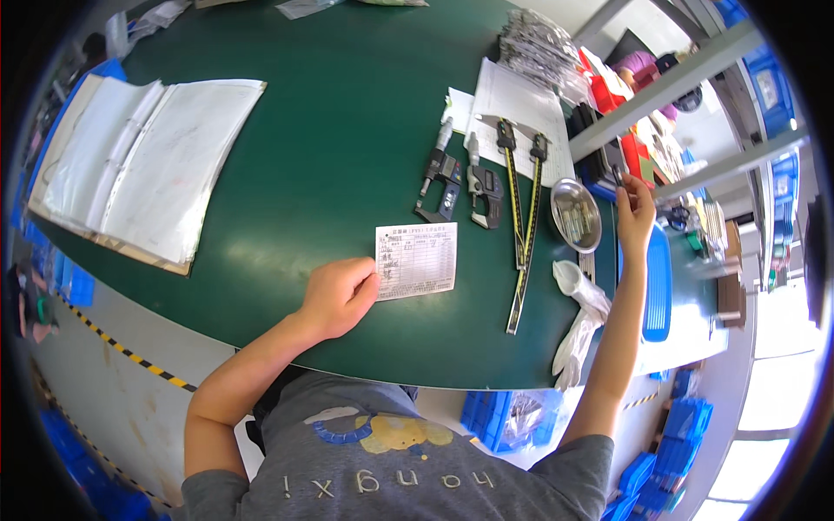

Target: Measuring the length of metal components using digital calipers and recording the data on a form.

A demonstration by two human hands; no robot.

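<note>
Left grip (339,298): curled into a loose fist at mid-frame, knuckles up against the left edge of a printed white card (417,260). Can't tell if it actually has hold of the card or just rests on it.

Right grip (637,208): raised at right of frame, thumb and fingers nearly closed, pinching a small dark slim item (618,176) (too small to say what).

Card is flat on the green counter (330,156), just right of frame center, handwriting in its left columns.

Above and right of the card: two digital micrometers, a dark one (445,178) and a grey one (486,187), side by side. Next, two digital calipers, left (506,137) and right (539,149), displays over white sheets (556,104), beams running down onto the bare green.

Right of those: oval metal bowl (584,242) with small parts in it, a white glove (584,313) lying below it, blue tray (658,291) beyond the right forearm.

Upper left: open ring binder (178,156) with plastic-sleeved pages. Upper right: pile of plastic bags (539,52), red bins (608,94), and another person (638,65) past the metal frame (656,94) (partly hidden).
</note>
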